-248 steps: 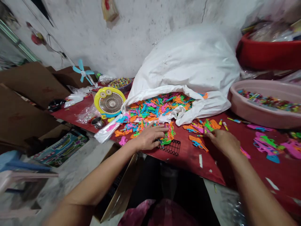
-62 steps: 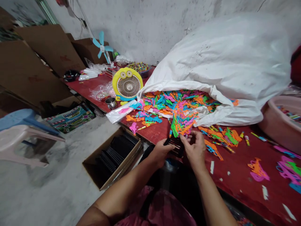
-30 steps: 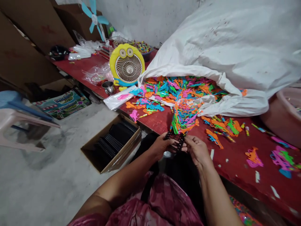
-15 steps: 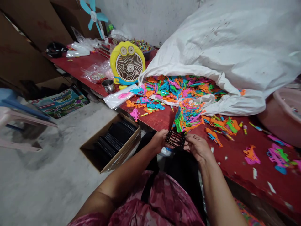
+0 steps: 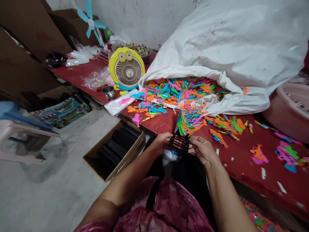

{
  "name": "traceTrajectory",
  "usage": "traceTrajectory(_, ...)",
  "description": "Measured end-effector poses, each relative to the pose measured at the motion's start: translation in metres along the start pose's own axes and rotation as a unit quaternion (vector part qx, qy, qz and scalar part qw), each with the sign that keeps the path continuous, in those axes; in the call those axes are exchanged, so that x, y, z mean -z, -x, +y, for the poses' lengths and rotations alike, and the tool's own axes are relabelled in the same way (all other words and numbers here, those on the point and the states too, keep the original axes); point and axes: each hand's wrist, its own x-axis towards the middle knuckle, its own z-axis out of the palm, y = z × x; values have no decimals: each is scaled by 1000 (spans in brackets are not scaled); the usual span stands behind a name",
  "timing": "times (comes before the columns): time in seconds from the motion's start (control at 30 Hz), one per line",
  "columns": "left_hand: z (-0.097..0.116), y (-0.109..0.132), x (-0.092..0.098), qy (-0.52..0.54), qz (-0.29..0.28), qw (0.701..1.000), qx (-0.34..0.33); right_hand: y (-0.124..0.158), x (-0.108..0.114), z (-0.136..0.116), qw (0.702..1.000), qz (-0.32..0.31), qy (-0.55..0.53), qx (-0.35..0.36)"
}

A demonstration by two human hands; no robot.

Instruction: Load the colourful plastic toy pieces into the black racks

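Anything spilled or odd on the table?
Yes: toy guns spill from the mouth of the white sack onto the red tabletop, with a few lying apart farther right. White bits, maybe scraps, also litter it near the front edge.

Black grid rack (image 5: pixel 179 143), slots showing, held at red table's (image 5: pixel 165 121) edge.

Cannot view whole pink basin (image 5: pixel 286 114), cut at right edge; cannot discern fingertips of left hand (image 5: pixel 163 143) at black grid (image 5: pixel 179 143).
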Motion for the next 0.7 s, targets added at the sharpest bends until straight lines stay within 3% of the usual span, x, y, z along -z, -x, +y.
traceTrajectory(0.1, 3, -1, 4, -3, -3, 1000, 13, 0, 0, 0, 998, -3, -33, -53)
traceTrajectory(0.27, 10, -1, 6, -29, -23, 999, 32, 2, -4, 2, 999, 2, -38, -39)
traceTrajectory(0.37, 14, 0, -1, -117, 13, 993, 27, 1, -3, 7, 1000, 13, 4, -22)
traceTrajectory(0.47, 17, 0, -12, -221, 73, 972, 10, -9, 4, 10, 991, 42, 119, 38)
traceTrajectory(0.53, 18, -1, -21, -275, 91, 957, 3, -20, 9, 9, 966, 76, 219, 116)
traceTrajectory(0.63, 21, -6, -30, -372, 100, 923, 6, -36, 18, 4, 901, 119, 335, 247)
traceTrajectory(0.7, 25, -9, -33, -436, 121, 892, -2, -44, 25, 1, 872, 126, 374, 290)
